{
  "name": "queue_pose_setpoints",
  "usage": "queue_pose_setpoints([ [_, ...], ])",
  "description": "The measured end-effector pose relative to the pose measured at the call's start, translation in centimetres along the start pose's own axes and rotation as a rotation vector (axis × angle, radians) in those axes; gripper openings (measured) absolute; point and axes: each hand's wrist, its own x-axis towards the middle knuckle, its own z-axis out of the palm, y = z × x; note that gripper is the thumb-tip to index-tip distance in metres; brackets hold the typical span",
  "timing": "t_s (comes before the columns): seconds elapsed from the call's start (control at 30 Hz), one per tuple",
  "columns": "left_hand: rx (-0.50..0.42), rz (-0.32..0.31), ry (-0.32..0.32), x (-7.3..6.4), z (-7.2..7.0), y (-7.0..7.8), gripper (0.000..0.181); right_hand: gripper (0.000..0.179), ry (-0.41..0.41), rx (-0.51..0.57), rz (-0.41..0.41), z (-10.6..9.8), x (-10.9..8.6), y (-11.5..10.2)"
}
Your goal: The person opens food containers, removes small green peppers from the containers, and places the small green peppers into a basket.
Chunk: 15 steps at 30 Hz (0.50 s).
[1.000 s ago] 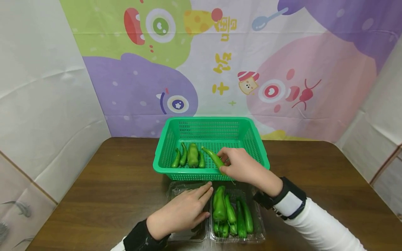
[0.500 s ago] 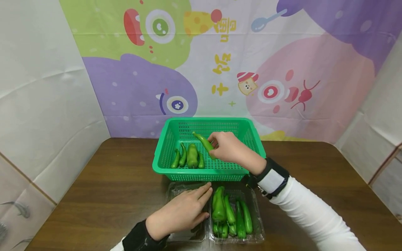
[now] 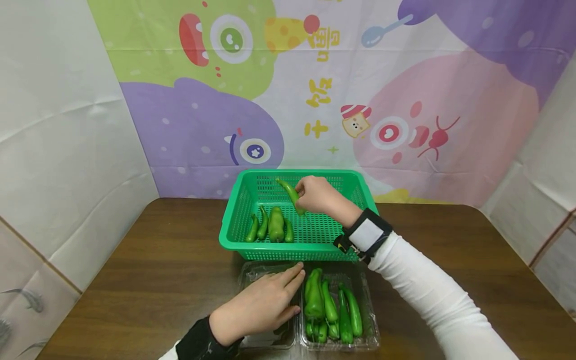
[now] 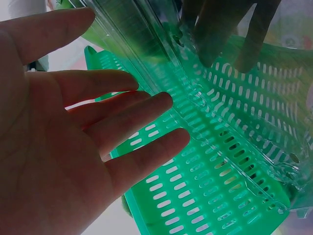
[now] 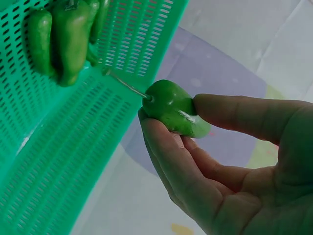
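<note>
Over the back part of the green plastic basket (image 3: 301, 247), my right hand (image 3: 320, 196) pinches a long green pepper (image 3: 289, 192) between thumb and fingers. The right wrist view shows its stem end, with a thin stalk sticking out of the green pepper (image 5: 168, 110). Several other green peppers (image 3: 276, 226) lie side by side at the left front of the basket. My left hand (image 3: 261, 306) lies with straight fingers over the left half of a clear plastic clamshell box (image 3: 372, 334), fingertips near its middle fold. Its right half holds several green peppers (image 3: 315, 296).
The basket and the box stand on a brown wooden table (image 3: 171, 260), the box in front of the basket. A cartoon-printed cloth (image 3: 198, 120) hangs behind the table, and pale panels (image 3: 67, 125) flank it.
My right hand has carried the green pepper from the basket's front rim back and left, over the inside of the basket. The left hand has stayed in place on the box.
</note>
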Motion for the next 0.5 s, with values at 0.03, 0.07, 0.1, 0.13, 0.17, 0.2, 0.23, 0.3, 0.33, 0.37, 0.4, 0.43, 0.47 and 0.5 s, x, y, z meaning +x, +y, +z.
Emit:
queue_pose_setpoints([
  [0.03,0.0,0.0,0.0,0.0,0.0,0.0,0.064,0.044,-0.003,0.008,0.008,0.1,0.3,0.0],
  [0.07,-0.002,0.0,-0.001,0.0,0.0,0.0,0.064,0.044,-0.004,0.015,0.015,0.1,0.6,0.1],
  [0.1,-0.006,0.0,-0.003,0.0,0.0,0.0,0.064,0.044,-0.006,0.024,0.02,0.2,0.9,0.2],
  [0.13,-0.008,-0.001,-0.005,0.0,0.0,0.0,0.064,0.044,-0.009,0.032,0.026,0.3,1.2,0.2],
  [0.17,-0.011,-0.001,-0.006,0.0,0.0,-0.1,0.064,0.045,-0.008,0.034,0.029,0.4,1.5,0.4],
  [0.2,-0.013,-0.001,-0.007,0.0,0.0,-0.1,0.064,0.046,-0.006,0.038,0.034,0.5,1.7,0.5],
  [0.23,-0.014,0.0,-0.008,0.0,0.0,-0.1,0.065,0.046,-0.005,0.038,0.038,0.6,2.0,0.6],
  [0.3,-0.014,0.002,-0.007,0.0,0.0,-0.1,0.065,0.048,-0.008,0.04,0.046,0.7,2.5,0.9],
  [0.33,-0.013,0.003,-0.007,0.0,0.0,-0.1,0.065,0.048,-0.013,0.05,0.055,0.7,2.7,1.0],
  [0.37,-0.013,0.002,-0.008,0.0,0.0,-0.1,0.065,0.048,-0.018,0.063,0.061,0.8,2.9,1.1],
  [0.4,-0.012,0.001,-0.008,0.0,0.0,-0.1,0.065,0.048,-0.027,0.079,0.071,0.8,3.1,1.2],
  [0.43,-0.011,-0.001,-0.009,0.0,-0.1,-0.1,0.065,0.048,-0.035,0.091,0.081,0.8,3.3,1.3],
  [0.47,-0.009,-0.003,-0.009,0.0,-0.1,-0.1,0.065,0.048,-0.044,0.105,0.09,0.8,3.5,1.4],
  [0.5,-0.01,-0.005,-0.011,0.0,-0.1,-0.1,0.065,0.048,-0.055,0.118,0.097,0.8,3.7,1.4],
])
